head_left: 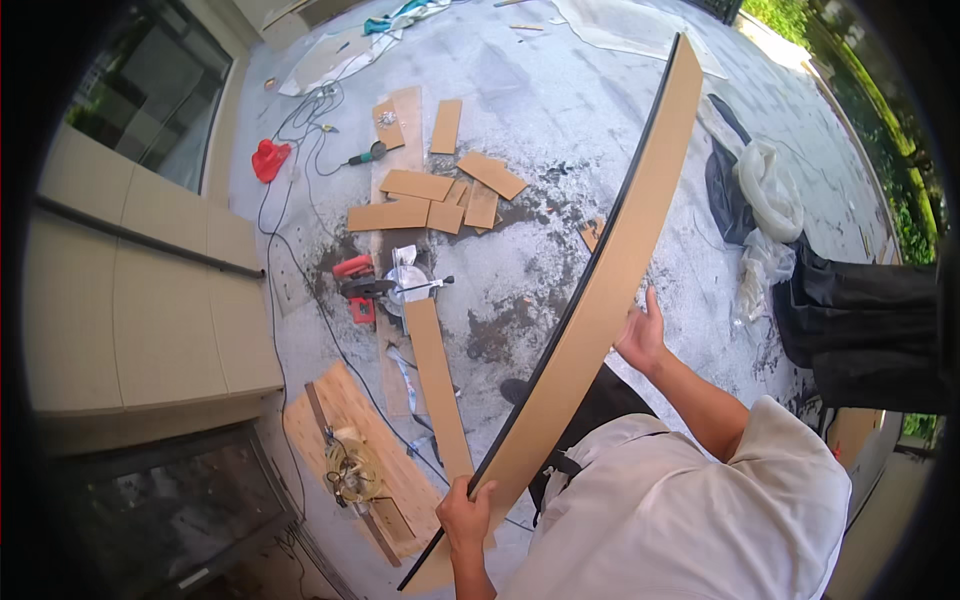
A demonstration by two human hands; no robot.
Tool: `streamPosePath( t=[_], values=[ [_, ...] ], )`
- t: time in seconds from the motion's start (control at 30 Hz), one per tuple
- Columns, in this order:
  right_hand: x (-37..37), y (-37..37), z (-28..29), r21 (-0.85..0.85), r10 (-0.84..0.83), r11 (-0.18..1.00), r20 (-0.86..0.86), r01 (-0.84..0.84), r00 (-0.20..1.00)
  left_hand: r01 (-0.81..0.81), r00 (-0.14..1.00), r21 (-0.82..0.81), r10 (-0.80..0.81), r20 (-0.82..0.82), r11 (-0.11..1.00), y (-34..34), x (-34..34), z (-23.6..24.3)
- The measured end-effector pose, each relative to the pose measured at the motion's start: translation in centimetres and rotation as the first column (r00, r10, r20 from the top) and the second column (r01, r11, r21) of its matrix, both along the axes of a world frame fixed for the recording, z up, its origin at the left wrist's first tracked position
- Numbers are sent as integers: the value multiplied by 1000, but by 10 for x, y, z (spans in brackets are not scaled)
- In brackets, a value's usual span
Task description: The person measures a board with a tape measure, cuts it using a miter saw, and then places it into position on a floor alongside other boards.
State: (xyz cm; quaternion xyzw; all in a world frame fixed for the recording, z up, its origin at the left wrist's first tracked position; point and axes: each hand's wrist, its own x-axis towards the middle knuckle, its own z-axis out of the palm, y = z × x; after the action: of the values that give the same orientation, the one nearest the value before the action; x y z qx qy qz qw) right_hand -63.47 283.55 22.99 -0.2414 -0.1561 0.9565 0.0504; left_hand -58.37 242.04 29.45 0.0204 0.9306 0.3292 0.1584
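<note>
A long tan board [610, 250] with a dark edge along its left side slants across my front, its far end raised. My left hand [465, 515] is closed round it near its lower end, thumb over the face. My right hand [642, 335] supports the right edge farther up, thumb raised and some fingers hidden behind the board. Another tan plank [437, 385] runs from a red and silver mitre saw [405, 275] on the ground toward my left hand; its near part passes behind the long board.
Several short cut boards [415, 185] lie beyond the saw, near an angle grinder [368, 154]. A red bag [269, 160] and loose cables [310, 110] are at the left. A wooden panel [330, 400] bears another tool [352, 470]. Clear plastic [770, 190] and black cloth [860, 310] lie right.
</note>
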Motion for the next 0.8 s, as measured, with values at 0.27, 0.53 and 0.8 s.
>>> streamPosePath(
  t=[0.27,0.53,0.8],
  values=[
    [120,24,-155,162,-311,948,303,273,901,438,893,-485,-303,334,757,-48,34,-66],
    [343,-46,-177,99,-194,981,528,167,827,635,770,-452,-464,439,626,-47,130,-67],
    [545,-46,-158,243,-476,874,608,422,635,839,382,-98,-451,807,536,64,148,-200]
  ],
)
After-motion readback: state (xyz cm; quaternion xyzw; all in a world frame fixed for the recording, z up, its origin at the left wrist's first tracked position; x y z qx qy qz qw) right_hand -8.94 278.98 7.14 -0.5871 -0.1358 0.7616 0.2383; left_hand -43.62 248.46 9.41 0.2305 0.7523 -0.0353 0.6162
